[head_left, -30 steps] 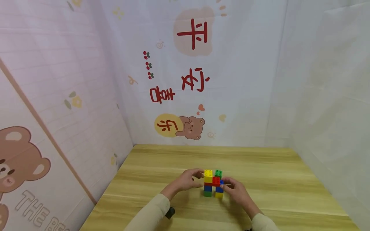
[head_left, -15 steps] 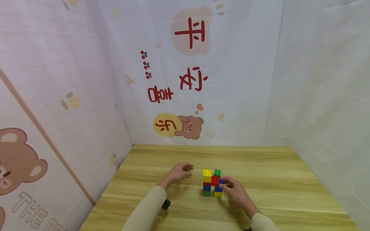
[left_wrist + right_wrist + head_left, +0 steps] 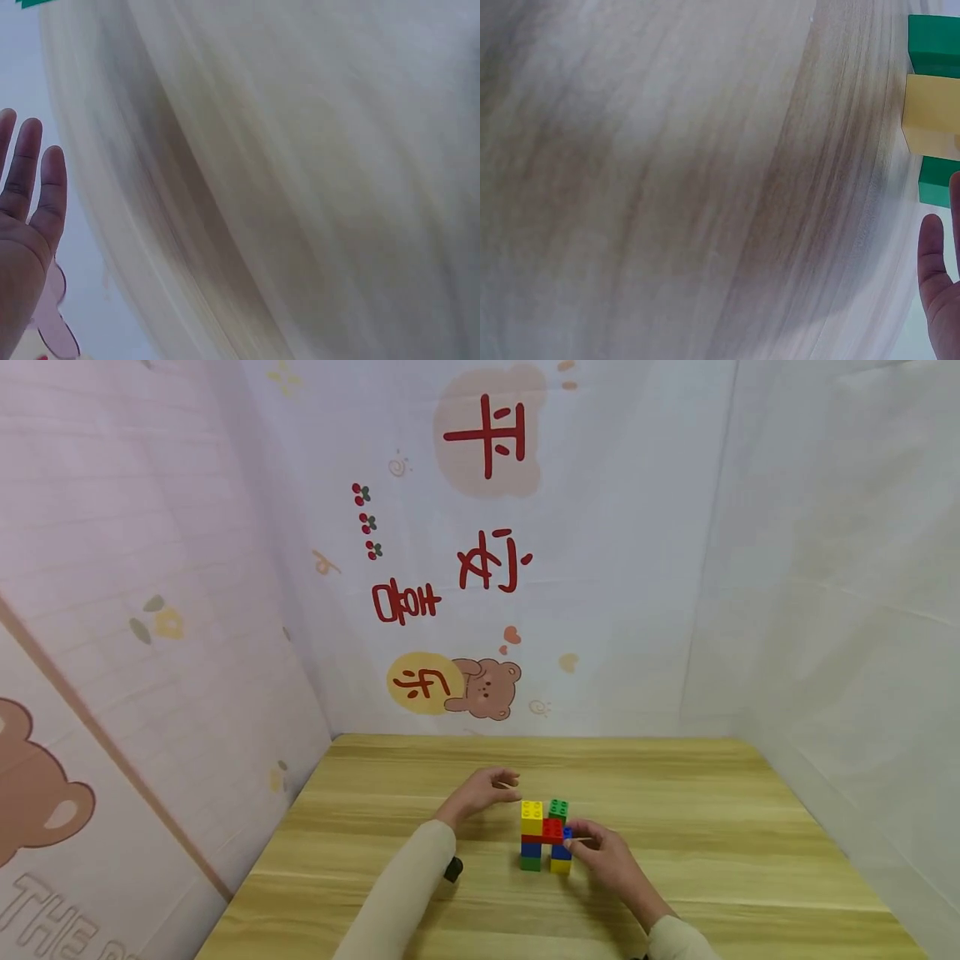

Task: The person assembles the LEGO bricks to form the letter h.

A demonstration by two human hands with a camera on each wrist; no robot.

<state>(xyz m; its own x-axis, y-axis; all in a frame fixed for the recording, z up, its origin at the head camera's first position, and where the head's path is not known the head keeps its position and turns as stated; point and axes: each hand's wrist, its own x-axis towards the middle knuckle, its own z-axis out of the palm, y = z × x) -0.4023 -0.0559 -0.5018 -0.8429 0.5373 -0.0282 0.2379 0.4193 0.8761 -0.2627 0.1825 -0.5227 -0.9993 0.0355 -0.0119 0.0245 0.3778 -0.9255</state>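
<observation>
A small structure of toy building bricks stands upright on the table, formed of two pillars bridged by a red brick [image 3: 552,832]. A yellow brick [image 3: 532,818] tops its left side, and a green brick [image 3: 558,809] rises at the back right. My right hand [image 3: 611,856] pinches a blue brick [image 3: 567,833] on the right pillar between thumb and finger. Beyond and left of the yellow brick, my left hand [image 3: 486,791] hovers with relaxed fingers, holding nothing. The left wrist view shows its fingers [image 3: 51,184] extended; the right wrist view catches a yellow brick [image 3: 934,116].
Wood-grain table [image 3: 420,768] lies all around the bricks. Printed cloth [image 3: 622,568] hangs behind the table and along both sides. A dark object [image 3: 453,869] shows beside the left sleeve [image 3: 408,881].
My left hand has come away from the left side of the bricks and moved farther back, behind the yellow brick. My right hand stays at the right pillar. The head view has shifted slightly.
</observation>
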